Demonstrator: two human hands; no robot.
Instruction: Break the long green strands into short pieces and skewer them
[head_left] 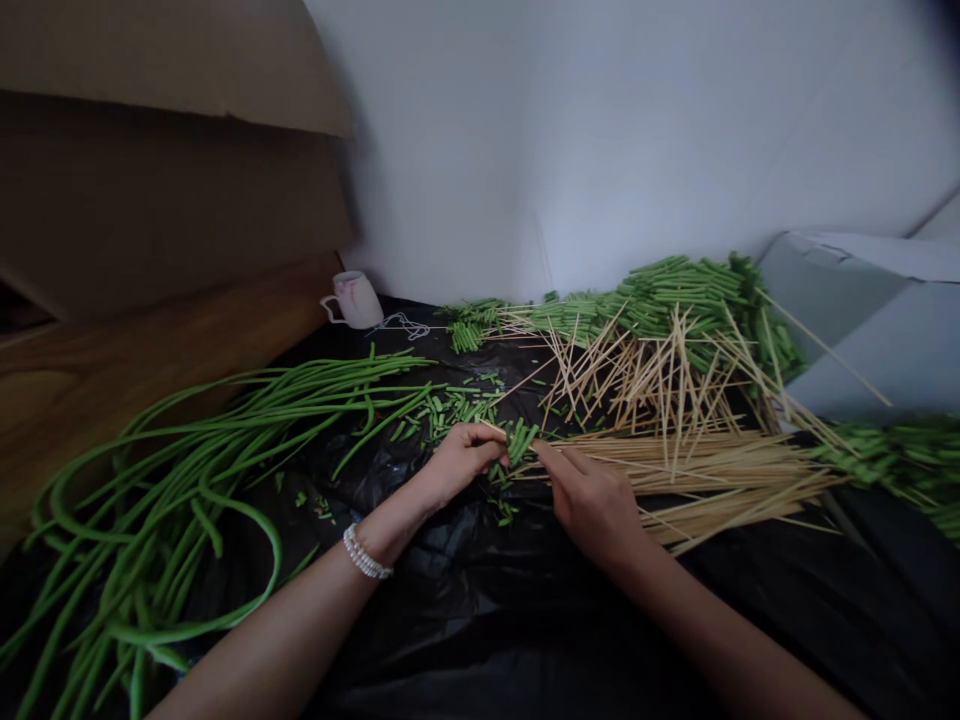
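My left hand, with a white beaded bracelet on its wrist, is closed at the left end of a skewer of cut green bean pieces. From the other side my right hand pinches the same skewer, its fingertips against the bean pieces. The fingers partly hide the stick. Loose cut pieces lie just beyond my left hand. Beside my right hand is a layer of bare bamboo skewers. Long uncut green beans spread out on the left.
Filled skewers with bean pieces are heaped at the back, sticks pointing toward me. More green pieces lie far right, by a pale box. A white mug stands near the wall. Black plastic sheeting covers the surface; a cardboard box is at left.
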